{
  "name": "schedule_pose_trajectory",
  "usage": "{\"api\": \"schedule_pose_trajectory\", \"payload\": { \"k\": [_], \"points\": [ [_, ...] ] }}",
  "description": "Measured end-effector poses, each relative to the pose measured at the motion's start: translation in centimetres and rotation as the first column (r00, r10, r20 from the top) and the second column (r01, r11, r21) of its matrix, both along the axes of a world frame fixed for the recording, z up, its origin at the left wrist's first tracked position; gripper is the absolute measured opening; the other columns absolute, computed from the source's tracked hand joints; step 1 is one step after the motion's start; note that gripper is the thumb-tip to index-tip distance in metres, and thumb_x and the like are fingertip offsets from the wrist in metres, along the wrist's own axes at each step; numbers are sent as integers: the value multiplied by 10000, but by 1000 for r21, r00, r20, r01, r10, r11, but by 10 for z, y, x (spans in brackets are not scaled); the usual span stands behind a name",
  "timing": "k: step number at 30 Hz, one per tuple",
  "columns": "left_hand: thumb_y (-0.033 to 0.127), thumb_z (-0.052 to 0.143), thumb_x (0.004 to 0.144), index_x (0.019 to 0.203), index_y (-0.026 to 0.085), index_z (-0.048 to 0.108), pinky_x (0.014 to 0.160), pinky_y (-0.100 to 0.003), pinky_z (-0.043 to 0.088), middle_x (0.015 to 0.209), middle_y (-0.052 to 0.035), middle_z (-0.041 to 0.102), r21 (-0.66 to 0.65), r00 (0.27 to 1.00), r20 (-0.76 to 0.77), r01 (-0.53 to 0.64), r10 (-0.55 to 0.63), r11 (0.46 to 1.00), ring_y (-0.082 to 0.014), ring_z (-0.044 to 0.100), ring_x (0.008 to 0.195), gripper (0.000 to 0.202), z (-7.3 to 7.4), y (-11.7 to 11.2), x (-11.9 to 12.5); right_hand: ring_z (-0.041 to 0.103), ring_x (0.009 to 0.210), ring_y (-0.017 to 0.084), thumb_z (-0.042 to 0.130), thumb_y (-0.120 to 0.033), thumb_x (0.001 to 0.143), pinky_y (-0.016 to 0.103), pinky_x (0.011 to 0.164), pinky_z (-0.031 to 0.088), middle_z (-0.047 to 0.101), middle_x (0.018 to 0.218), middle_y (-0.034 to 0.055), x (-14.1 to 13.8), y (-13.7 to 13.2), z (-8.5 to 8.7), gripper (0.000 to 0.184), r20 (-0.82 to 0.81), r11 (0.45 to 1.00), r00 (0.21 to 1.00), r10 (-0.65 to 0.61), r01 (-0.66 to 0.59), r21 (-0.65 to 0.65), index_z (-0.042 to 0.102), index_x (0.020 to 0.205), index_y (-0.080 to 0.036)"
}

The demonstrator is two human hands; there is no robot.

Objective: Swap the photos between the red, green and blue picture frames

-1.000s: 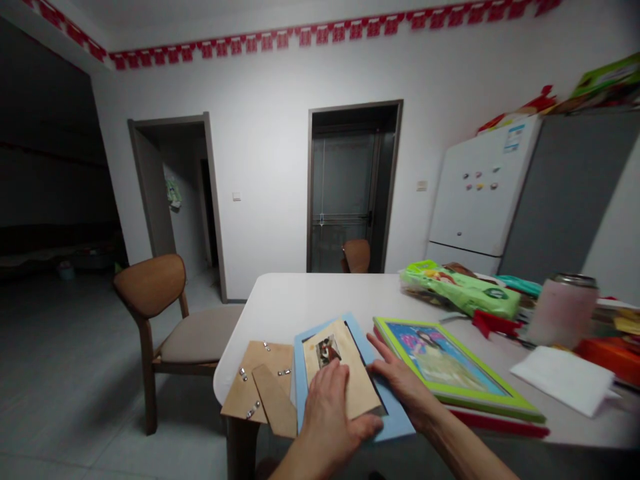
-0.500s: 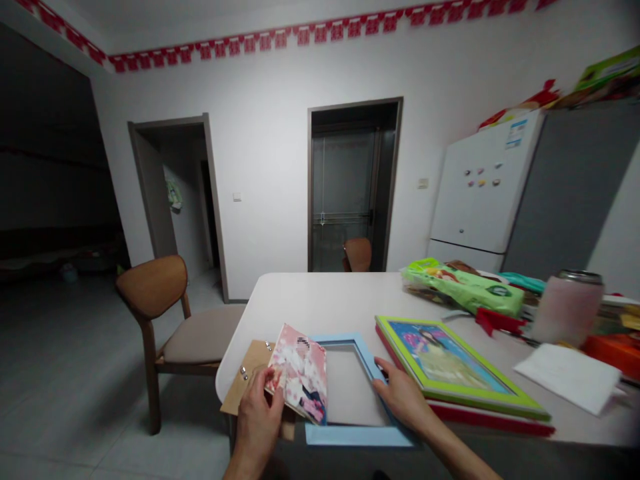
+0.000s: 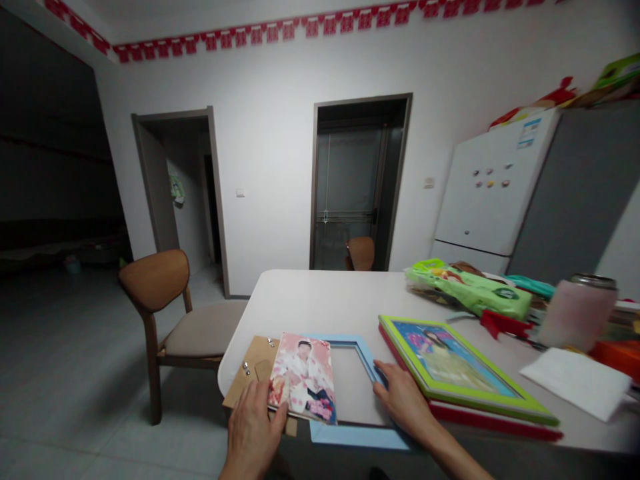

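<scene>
A pink photo print (image 3: 304,377) of a person lies over the left side of a light blue picture frame (image 3: 357,437). My left hand (image 3: 255,423) holds the print at its lower left corner, thumb by the bottom edge and fingers along the left edge. Beneath the print and this hand, partly hidden, is a brown backing board (image 3: 260,350) with metal clips. My right hand (image 3: 403,400) grips the frame's right side, its fingers over the blue border. The frame's opening shows the white table through it.
Right of the frame, a green-bordered framed picture (image 3: 450,363) rests on a red one (image 3: 495,420). Beyond are a green packet (image 3: 470,290), a pinkish jar (image 3: 577,313) and white paper (image 3: 577,380). A wooden chair (image 3: 155,280) stands left of the white table (image 3: 310,300).
The print has turned more upright and been lowered flatter over the frame, shifting slightly right. My left hand's fingers have flattened along its edge. My right hand stays on the frame.
</scene>
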State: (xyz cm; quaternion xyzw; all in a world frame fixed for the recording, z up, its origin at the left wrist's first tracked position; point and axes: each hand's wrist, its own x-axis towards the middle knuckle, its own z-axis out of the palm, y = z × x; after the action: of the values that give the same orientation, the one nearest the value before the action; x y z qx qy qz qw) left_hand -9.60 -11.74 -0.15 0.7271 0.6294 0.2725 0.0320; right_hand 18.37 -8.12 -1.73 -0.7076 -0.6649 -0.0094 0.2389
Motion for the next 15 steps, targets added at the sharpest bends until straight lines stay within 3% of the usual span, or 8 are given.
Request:
{"api": "schedule_pose_trajectory", "payload": {
  "k": [4,7,9,11,13,15],
  "points": [
    [342,410,739,954,180,538,768,-327,391,907,-83,563,28,1000,-10,22,-21,999,-237,507,890,298,2,0,-1,487,997,226,418,-207,674,319,903,319,555,1057,155,-11,-7,11,431,-77,998,996,36,-32,56,527,1062,-57],
    [338,448,709,1009,180,532,844,-359,360,1025,-94,545,42,996,12,87,-88,995,-254,461,990,349,1,1,0,558,840,180,401,-235,681,293,796,401,603,952,115,-29,-9,17,446,-314,985,934,170,-164,44,501,1087,-78],
    [317,478,678,1061,177,515,902,-378,316,1132,-97,499,25,987,37,155,-156,988,-260,408,1069,410,-3,2,3,573,623,141,401,-245,674,260,602,445,628,761,55,-45,-6,16,482,-528,973,828,186,-231,-19,456,1126,-88],
    [283,501,642,1104,176,493,940,-391,275,1203,-97,450,0,974,62,219,-218,976,-261,362,1121,475,-7,2,9,510,441,108,420,-215,638,214,427,386,579,556,-11,-61,0,13,563,-709,963,698,99,-248,-109,382,1178,-56],
    [232,504,609,1136,178,470,961,-395,246,1238,-96,417,-6,959,84,273,-271,962,-258,334,1148,532,-10,4,17,427,346,76,436,-161,590,181,358,316,510,444,-58,-77,5,15,617,-844,948,536,12,-274,-161,357,1188,-33],
    [157,485,571,1151,174,460,972,-395,233,1247,-94,410,-1,944,99,315,-313,949,-257,326,1156,581,-10,8,25,395,337,54,448,-127,558,169,361,308,509,441,-59,-90,7,23,571,-937,931,350,14,-347,-116,438,1124,-53]
  ]
}}
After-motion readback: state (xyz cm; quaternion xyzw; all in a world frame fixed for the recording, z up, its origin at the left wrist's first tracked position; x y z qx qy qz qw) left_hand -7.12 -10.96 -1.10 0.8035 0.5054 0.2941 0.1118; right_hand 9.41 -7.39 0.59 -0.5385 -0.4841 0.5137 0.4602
